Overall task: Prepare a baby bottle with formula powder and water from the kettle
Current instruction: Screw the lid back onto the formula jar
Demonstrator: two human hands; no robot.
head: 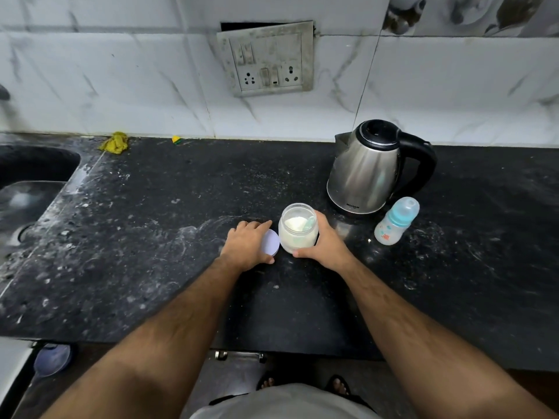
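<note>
The landmark for all positions was the clear round plastic formula jar [298,229], which stood open and upright on the black speckled stone bench [151,252], with pale powder and what appeared to be a light green scoop inside.

Nearest the person, the left hand [248,244] lay just left of the jar, its fingers [255,225] curled over the round white lid [270,241], holding it at the bench surface beside the jar wall. The right hand [325,241] gripped the jar from its right side, fingers wrapped behind it and thumb at its near base.

Judged step: the jar was uncapped and the lid was being set aside; powder transfer had not begun. The small clear baby bottle with blue collar and cap [396,222] stood well right of the jar, capped and seemingly empty. The next move would call for releasing the lid, uncapping the bottle and bringing it near the jar, then lifting the scoop level.

Behind and right of the jar stood the stainless steel electric kettle with black handle [372,167], lid closed, handle turned away to the right.

Open bench lay left of the jar as far as the dark sink recess [33,164]. The front bench edge ran below the jar, near the forearms. Room on the right was tighter, between kettle and bottle.
</note>
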